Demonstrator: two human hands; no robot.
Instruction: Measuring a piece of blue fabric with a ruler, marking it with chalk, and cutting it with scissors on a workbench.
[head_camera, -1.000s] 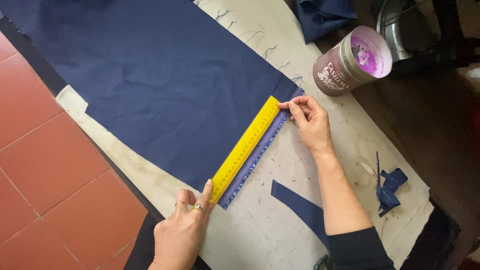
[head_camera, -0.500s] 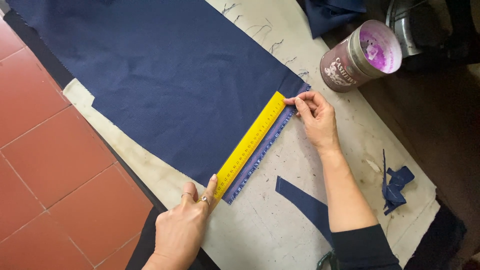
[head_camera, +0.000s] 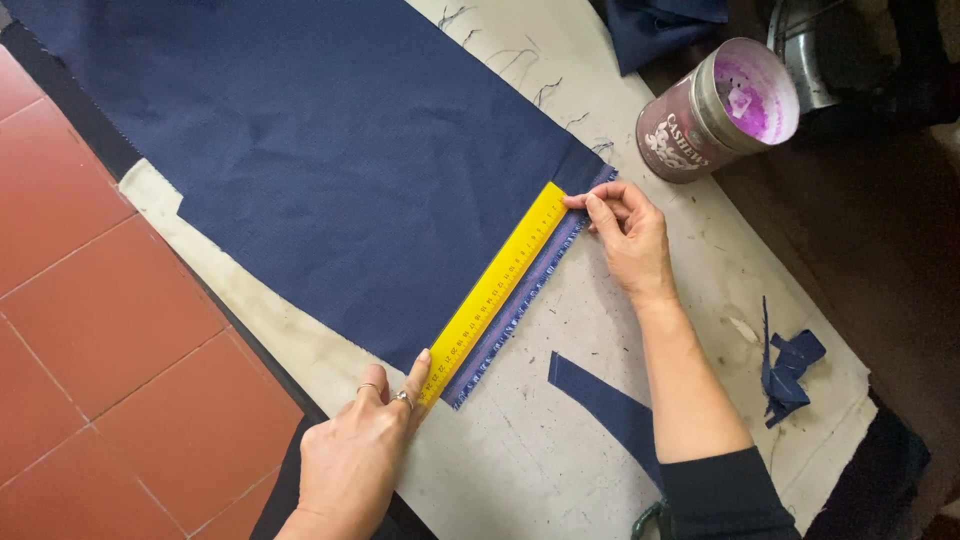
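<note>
Yellow ruler (head_camera: 497, 291): lies flat along the cut end of the navy fabric (head_camera: 320, 170), just inside its frayed selvedge.
Your left hand (head_camera: 355, 455): fingers extended, one fingertip pinning the ruler's near end.
Your right hand (head_camera: 628, 232): fingertips pinched at the far end, where ruler and cloth corner meet.
Risk: with only the ends held, the ruler may pivot or the cloth creep beneath it, skewing the line.
Room: open padded table (head_camera: 560, 450) on your right; tin can (head_camera: 715, 110) and fabric scraps (head_camera: 790, 365) near; table edge just beside your left hand.
</note>
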